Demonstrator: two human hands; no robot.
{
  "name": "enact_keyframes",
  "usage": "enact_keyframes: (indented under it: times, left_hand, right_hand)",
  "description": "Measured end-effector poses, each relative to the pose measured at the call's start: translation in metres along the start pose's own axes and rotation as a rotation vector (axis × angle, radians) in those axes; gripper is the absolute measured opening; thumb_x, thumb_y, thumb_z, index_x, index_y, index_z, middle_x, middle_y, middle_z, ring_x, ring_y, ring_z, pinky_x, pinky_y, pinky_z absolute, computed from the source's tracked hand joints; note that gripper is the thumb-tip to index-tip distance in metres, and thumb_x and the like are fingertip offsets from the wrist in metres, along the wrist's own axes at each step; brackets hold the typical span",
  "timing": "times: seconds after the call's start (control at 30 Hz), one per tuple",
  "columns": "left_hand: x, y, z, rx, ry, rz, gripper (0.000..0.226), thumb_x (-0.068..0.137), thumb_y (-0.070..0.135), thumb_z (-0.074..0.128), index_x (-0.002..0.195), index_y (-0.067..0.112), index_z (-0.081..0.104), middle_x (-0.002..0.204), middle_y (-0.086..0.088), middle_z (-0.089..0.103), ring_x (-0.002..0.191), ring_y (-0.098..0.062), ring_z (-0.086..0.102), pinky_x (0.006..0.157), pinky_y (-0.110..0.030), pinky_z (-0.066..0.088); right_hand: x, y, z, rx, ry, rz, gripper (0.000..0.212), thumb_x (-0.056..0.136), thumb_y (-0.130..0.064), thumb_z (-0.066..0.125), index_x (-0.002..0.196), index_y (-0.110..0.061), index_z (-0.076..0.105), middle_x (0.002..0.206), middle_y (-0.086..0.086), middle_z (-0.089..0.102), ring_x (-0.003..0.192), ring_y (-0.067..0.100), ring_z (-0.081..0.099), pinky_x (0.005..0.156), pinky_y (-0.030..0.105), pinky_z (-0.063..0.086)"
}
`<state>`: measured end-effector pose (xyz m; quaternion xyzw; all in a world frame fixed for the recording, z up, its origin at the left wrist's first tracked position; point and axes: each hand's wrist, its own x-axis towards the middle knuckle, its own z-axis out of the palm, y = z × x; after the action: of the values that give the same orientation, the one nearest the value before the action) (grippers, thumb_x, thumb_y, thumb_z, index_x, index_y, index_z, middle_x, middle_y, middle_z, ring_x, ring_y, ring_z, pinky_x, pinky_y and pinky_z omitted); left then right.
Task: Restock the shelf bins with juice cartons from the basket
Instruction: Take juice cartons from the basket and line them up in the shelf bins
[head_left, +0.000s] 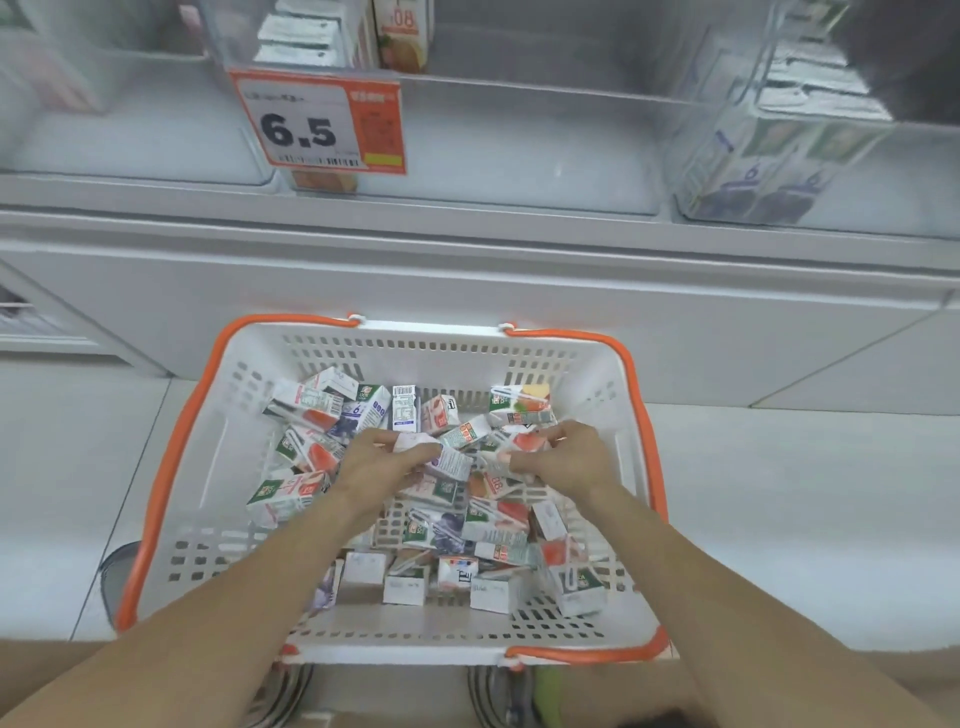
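Note:
A white basket (332, 358) with orange handles stands below the shelf, holding several small juice cartons (488, 525) in a loose heap. Both my hands are down in the heap. My left hand (382, 460) curls its fingers round a small purple-and-white carton (451, 461). My right hand (563, 457) grips an orange-printed carton (524, 447) near the middle of the pile. Above, clear shelf bins (519, 156) line the shelf. One bin at the right (753, 171) holds purple cartons, and one at the upper middle (332, 36) holds white and orange cartons.
An orange price tag reading 6.5 (319, 124) hangs on the bin front at the upper left. The white shelf ledge (467, 234) juts out above the basket. Pale floor tiles (805, 519) lie on both sides. A dark shape (904, 52) sits at the top right.

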<state>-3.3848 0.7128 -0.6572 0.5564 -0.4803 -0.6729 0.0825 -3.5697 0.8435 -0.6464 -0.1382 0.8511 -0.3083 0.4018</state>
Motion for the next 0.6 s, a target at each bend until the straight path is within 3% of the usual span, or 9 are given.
enact_keyframes:
  times: [0.1,0.17,0.27,0.37,0.5,0.6]
  left_hand:
    - [-0.017,0.033,-0.013,-0.061,-0.211,0.021,0.042,0.075,0.030,0.082,0.100,0.004,0.058,0.094,-0.020,0.066,0.087,-0.030,0.064,0.092,-0.048,0.055]
    - [-0.034,0.054,-0.014,-0.141,-0.317,0.005,0.034,0.085,0.038,0.067,0.102,0.009,0.059,0.091,-0.016,0.068,0.084,-0.028,0.066,0.083,-0.044,0.054]
    - [-0.056,0.073,-0.010,-0.224,-0.380,-0.047,0.040,0.094,0.045,0.057,0.116,0.013,0.067,0.093,-0.017,0.074,0.082,-0.031,0.069,0.080,-0.045,0.057]
    - [-0.072,0.081,-0.004,-0.297,-0.343,-0.023,0.045,0.087,0.048,0.064,0.117,0.016,0.069,0.108,-0.022,0.073,0.093,-0.035,0.068,0.090,-0.050,0.053]
    - [-0.085,0.087,-0.003,-0.392,-0.275,0.017,0.051,0.080,0.045,0.075,0.115,0.008,0.069,0.101,-0.017,0.075,0.081,-0.031,0.075,0.068,-0.040,0.060]
    - [-0.090,0.098,-0.007,-0.403,-0.223,0.093,0.077,0.060,0.055,0.090,0.119,0.011,0.069,0.121,-0.019,0.069,0.108,-0.035,0.068,0.095,-0.050,0.054]
  right_hand:
    - [-0.010,-0.028,-0.012,0.350,-0.028,-0.009,0.033,0.069,-0.004,0.083,0.094,-0.009,0.063,0.097,0.013,0.073,0.077,0.024,0.072,0.063,0.033,0.059]
    - [-0.021,-0.047,-0.018,0.533,-0.095,-0.047,0.032,0.073,0.006,0.078,0.100,-0.003,0.063,0.101,0.020,0.071,0.073,0.026,0.070,0.067,0.037,0.060]
    - [-0.037,-0.068,-0.016,0.628,-0.152,-0.158,0.046,0.069,0.005,0.081,0.109,-0.006,0.063,0.112,0.021,0.069,0.084,0.030,0.072,0.078,0.042,0.062]
    - [-0.060,-0.082,-0.010,0.485,-0.061,-0.367,0.050,0.066,-0.001,0.085,0.110,-0.017,0.066,0.112,0.001,0.068,0.085,0.014,0.069,0.065,0.021,0.054]
    - [-0.085,-0.090,-0.008,0.278,0.083,-0.687,0.050,0.068,-0.011,0.082,0.111,-0.032,0.067,0.106,-0.015,0.065,0.096,0.008,0.065,0.080,0.031,0.059]
    - [-0.095,-0.102,-0.017,0.081,0.155,-0.963,0.053,0.070,-0.015,0.085,0.117,-0.030,0.066,0.116,-0.020,0.062,0.104,0.005,0.061,0.088,0.029,0.056]
